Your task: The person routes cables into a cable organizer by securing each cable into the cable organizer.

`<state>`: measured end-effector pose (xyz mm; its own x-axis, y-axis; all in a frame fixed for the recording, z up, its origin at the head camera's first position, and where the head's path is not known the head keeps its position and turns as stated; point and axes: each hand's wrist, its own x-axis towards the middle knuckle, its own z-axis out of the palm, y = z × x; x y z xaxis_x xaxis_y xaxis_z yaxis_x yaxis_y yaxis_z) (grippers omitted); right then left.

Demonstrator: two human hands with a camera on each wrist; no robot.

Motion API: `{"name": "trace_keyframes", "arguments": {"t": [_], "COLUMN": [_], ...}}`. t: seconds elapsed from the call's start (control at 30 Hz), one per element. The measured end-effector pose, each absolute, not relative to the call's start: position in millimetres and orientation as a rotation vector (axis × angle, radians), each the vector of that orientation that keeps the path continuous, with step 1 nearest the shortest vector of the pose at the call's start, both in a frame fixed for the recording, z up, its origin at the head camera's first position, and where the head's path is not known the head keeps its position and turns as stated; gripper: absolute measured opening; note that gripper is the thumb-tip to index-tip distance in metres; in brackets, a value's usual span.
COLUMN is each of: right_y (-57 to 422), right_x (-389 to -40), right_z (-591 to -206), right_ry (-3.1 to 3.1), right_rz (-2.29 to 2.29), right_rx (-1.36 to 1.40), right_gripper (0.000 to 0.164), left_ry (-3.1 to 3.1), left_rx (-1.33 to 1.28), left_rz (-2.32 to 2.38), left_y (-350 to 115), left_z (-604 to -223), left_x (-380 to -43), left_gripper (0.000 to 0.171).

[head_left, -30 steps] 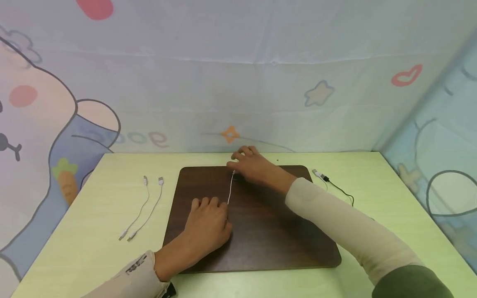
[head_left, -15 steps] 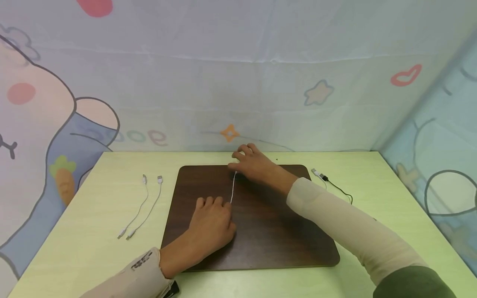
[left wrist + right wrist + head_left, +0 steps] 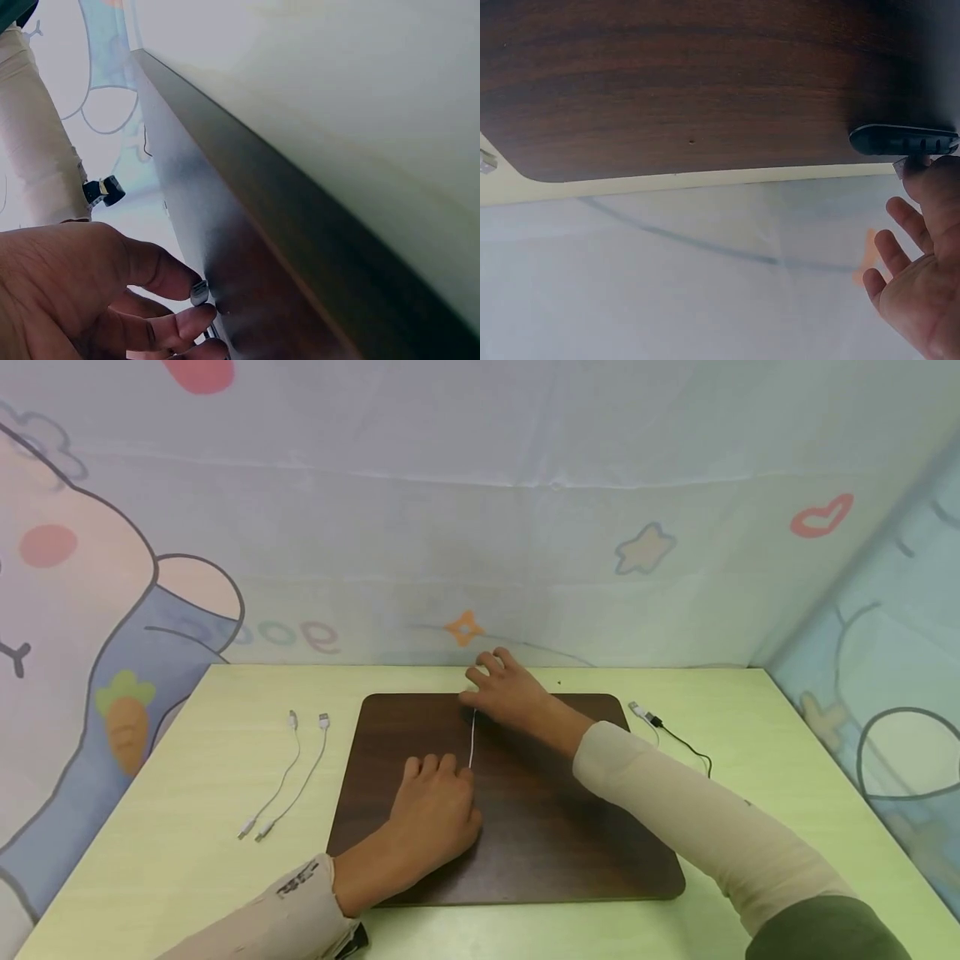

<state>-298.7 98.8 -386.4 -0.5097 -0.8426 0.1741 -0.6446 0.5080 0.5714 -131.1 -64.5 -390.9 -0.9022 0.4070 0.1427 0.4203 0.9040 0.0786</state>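
A white USB cable (image 3: 472, 743) runs nearly straight between the two hands over a dark brown board (image 3: 570, 852). At its near end, my left hand (image 3: 435, 810) pinches a small metal-tipped plug (image 3: 199, 292) between thumb and fingers, low over the board. My right hand (image 3: 510, 693) pinches the far end near the board's back edge, its other fingers spread loosely; a bit of metal plug (image 3: 900, 168) shows by the thumb in the right wrist view. Beside that thumb lies a dark oblong object (image 3: 900, 140) whose kind I cannot tell.
Two white cables (image 3: 285, 777) lie side by side on the pale table (image 3: 180, 802), left of the board. To the right are a white USB plug (image 3: 637, 708) and a black cable (image 3: 686, 746), partly behind the right sleeve. A printed cloth (image 3: 420, 543) hangs behind.
My left hand has shifted slightly to the right, so the cable now lies closer to straight front to back. The right hand has barely moved and keeps its grip.
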Motion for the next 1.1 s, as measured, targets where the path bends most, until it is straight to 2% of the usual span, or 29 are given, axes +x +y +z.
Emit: {"name": "trace_keyframes", "arguments": {"t": [0.7,1.1], "right_y": [97.6,96.1], "right_x": [-296.7,-299.2], "right_z": [-387.5,-389.7], "right_ry": [-2.326,-2.22], "right_rz": [-0.556,-0.496], "right_rx": [1.286,1.282], "right_gripper": [0.03,0.022], "left_ry": [-2.937,-2.923], "left_rx": [-0.612,-0.582], "left_rz": [-0.226,-0.25], "left_y": [-68.9,-73.8], "left_z": [-390.5,-392.9], "left_x": [-127.9,-127.6], "left_gripper": [0.026,0.027]}}
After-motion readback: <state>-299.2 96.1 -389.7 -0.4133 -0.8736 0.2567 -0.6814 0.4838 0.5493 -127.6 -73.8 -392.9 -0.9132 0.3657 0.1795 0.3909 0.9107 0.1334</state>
